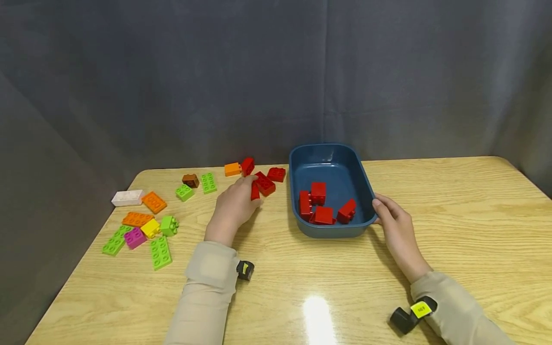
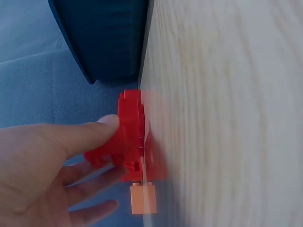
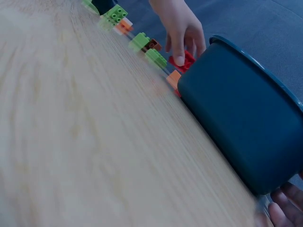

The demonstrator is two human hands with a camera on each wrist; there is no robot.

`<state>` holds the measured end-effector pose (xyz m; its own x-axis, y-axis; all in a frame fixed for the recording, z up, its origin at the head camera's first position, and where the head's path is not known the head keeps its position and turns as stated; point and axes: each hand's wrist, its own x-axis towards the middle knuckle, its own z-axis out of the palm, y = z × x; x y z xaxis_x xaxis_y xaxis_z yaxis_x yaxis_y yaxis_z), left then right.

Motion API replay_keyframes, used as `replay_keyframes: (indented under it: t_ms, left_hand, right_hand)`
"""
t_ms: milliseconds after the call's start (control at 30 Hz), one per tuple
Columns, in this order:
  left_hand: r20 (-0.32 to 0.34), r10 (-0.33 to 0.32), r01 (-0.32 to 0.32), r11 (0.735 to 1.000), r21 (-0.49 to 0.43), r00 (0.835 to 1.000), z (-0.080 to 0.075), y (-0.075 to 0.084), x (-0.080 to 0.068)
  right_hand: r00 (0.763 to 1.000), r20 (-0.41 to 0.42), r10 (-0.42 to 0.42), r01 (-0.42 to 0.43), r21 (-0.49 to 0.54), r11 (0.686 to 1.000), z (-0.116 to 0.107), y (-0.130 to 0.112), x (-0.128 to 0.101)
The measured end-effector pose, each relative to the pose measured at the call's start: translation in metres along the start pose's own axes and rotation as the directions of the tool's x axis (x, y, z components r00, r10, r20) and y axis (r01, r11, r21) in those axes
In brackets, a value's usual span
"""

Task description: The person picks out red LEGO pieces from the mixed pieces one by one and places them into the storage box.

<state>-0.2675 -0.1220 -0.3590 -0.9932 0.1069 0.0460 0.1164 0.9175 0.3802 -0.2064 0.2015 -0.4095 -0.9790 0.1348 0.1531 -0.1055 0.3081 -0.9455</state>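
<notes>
Red hard-plastic studded brick [image 1: 264,185], just left of centre in the head view, looks light, rigid and smooth; its flat sides seem the best grip. The left hand [image 1: 233,207] pinches it, while the right hand [image 1: 396,225] curls on the dark blue plastic tub [image 1: 297,163].

Left wrist view, centre: thumb and fingers [image 2: 90,134] clamp the brick against the pale wooden table [image 2: 227,113].

Right wrist view: fingertips [image 3: 279,215] touch the tub, lower right.

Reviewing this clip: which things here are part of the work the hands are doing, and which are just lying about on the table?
In the work:
- left hand, gripping a red brick
- loose red bricks beside it
- blue tub, holding four red bricks
- right hand, holding the tub's rim

Lying about:
- green bricks
- orange bricks
- yellow brick
- magenta brick
- white brick
- brown brick
</notes>
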Motion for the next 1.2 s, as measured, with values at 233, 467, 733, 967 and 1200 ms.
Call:
replay_keyframes:
  t_ms: [233,467,733,967,1200]
  left_hand:
    - [-0.123,0.064,-0.073,0.995,-0.074,0.990,-0.002,0.005,0.008]
    - [-0.191,0.098,-0.131,0.976,-0.173,0.977,-0.012,0.028,0.020]
    - [-0.194,0.141,-0.170,0.975,-0.140,0.971,-0.010,0.047,0.027]
    - [-0.118,0.159,-0.173,0.977,-0.127,0.980,-0.010,0.065,0.023]
    - [-0.066,0.280,-0.278,0.960,0.033,0.958,-0.003,0.072,0.022]
  right_hand:
    - [1.000,-0.006,-0.003,0.003,-0.005,1.000,0.001,0.000,0.001]
    - [1.000,-0.010,-0.014,0.014,0.002,1.000,-0.001,0.000,0.003]
    - [1.000,-0.006,-0.002,0.002,-0.023,1.000,0.002,0.000,-0.001]
    - [1.000,-0.008,0.003,-0.003,-0.033,0.999,0.000,0.002,-0.004]
    - [1.000,0.001,0.011,-0.011,0.005,1.000,0.001,0.001,0.000]
